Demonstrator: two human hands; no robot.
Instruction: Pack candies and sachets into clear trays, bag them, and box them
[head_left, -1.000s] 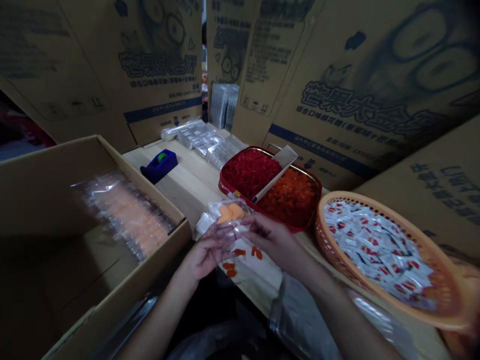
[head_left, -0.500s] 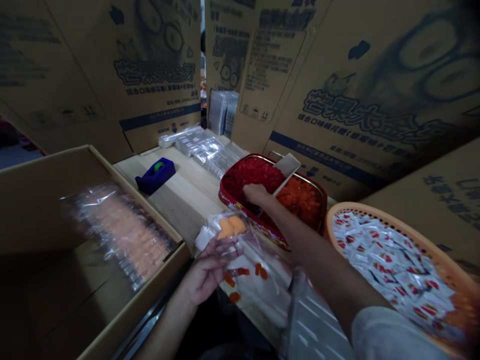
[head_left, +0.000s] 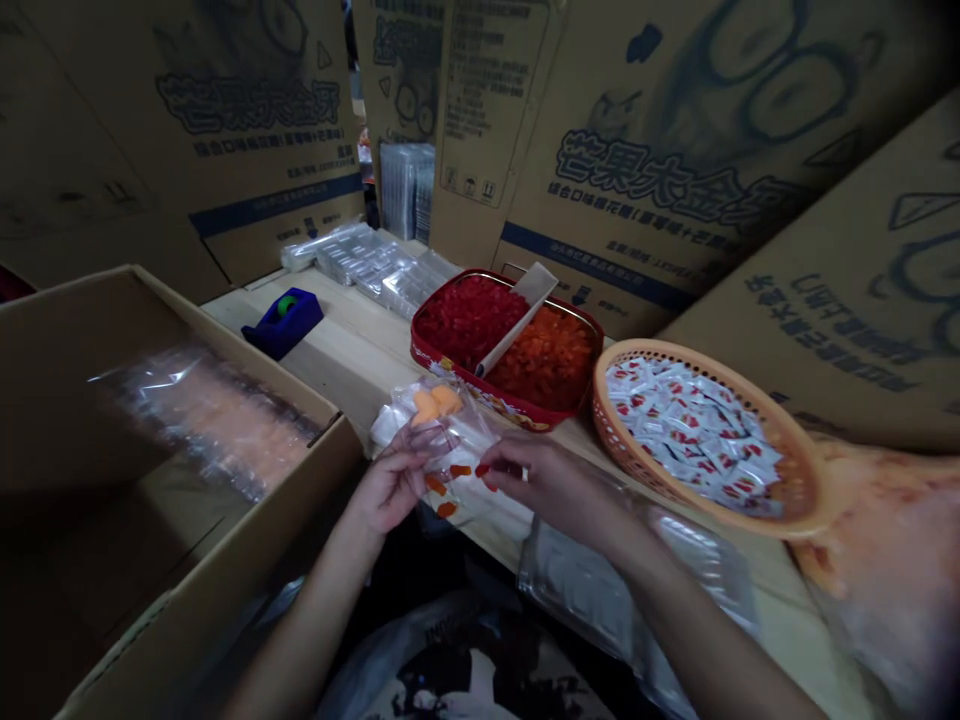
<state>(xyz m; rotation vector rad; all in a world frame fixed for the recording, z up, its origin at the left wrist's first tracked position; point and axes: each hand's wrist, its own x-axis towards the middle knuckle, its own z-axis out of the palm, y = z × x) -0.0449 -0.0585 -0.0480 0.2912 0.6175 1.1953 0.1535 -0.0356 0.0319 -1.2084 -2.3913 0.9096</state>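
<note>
My left hand (head_left: pixel 391 483) holds a clear plastic packet (head_left: pixel 442 440) at the table's front edge; two pale orange pieces (head_left: pixel 436 403) sit at its far end and small orange-red pieces (head_left: pixel 437 484) lie nearer me. My right hand (head_left: pixel 534 476) is pinched on a small red piece (head_left: pixel 482 469) right beside the packet. Just behind stands a red tin (head_left: pixel 457 373) split by a white divider (head_left: pixel 517 318), dark red bits on the left and orange bits on the right.
An orange basket (head_left: pixel 757 520) of white-and-red sachets stands at the right. A large open carton (head_left: pixel 247 480) with wrapped orange packs fills the left. A blue tape dispenser (head_left: pixel 283 322) and stacks of clear trays (head_left: pixel 375 265) lie further back. Printed cartons wall the table.
My right hand reached into the red tin half a second ago and has come back to the packet with a small red piece. The view has shifted leftward.
</note>
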